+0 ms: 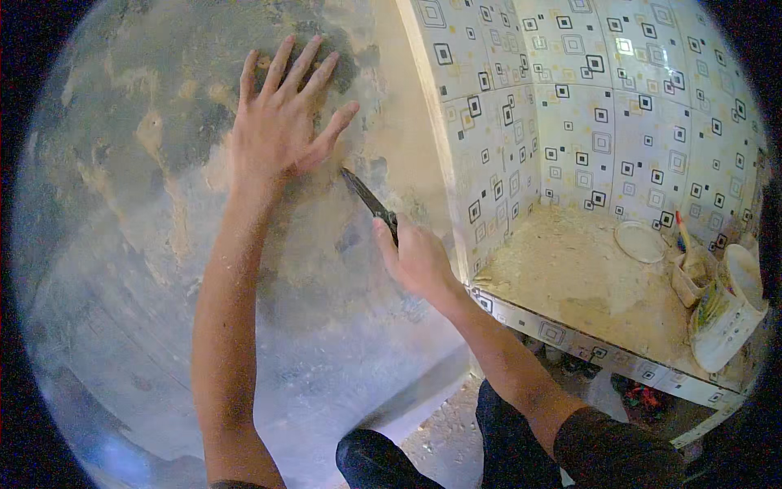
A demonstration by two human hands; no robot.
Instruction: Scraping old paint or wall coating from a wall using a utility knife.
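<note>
My left hand (275,125) lies flat with spread fingers on a patchy grey and beige plastered wall (140,257). Its fingertips are by a darker grey patch high on the wall. Below and to the right, my right hand (421,257) grips a dark pointed tool (366,197), blade-like in shape; its exact kind is unclear. The tip points up and left, close below my left thumb, at or near the plaster. Most of the handle is hidden in my fist.
A pale edge strip (437,131) separates the plaster from white wall tiles (602,143) with square patterns. On the dusty tiled ledge (568,269) stand a round lid (640,241), a red-tipped brush (683,232) in a container and a white tub (721,327). Debris litters the floor (443,422).
</note>
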